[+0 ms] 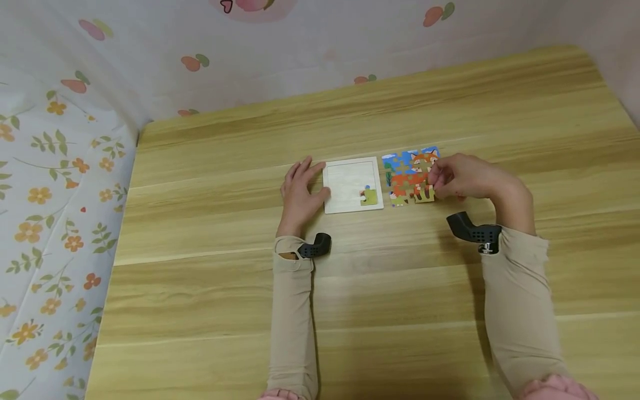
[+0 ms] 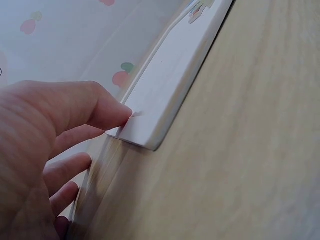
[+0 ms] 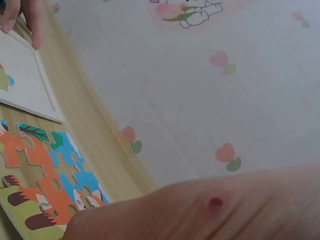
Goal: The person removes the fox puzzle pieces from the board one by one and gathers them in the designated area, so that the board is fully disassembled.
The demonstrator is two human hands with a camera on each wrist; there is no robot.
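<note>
In the head view a white puzzle tray lies on the table, with one green puzzle piece in its lower right corner. My left hand rests at the tray's left edge, thumb and index finger touching the rim, the other fingers spread loosely. To the right of the tray lies a fox jigsaw, its pieces mostly joined. My right hand is at its right side, thumb and bent fingers pinching at a striped green piece on the lower edge. In the right wrist view those fingertips are hidden.
The wooden table meets a patterned curtain at the back. Flowered cloth hangs along the left side. Dark wrist mounts sit over the beige sleeves.
</note>
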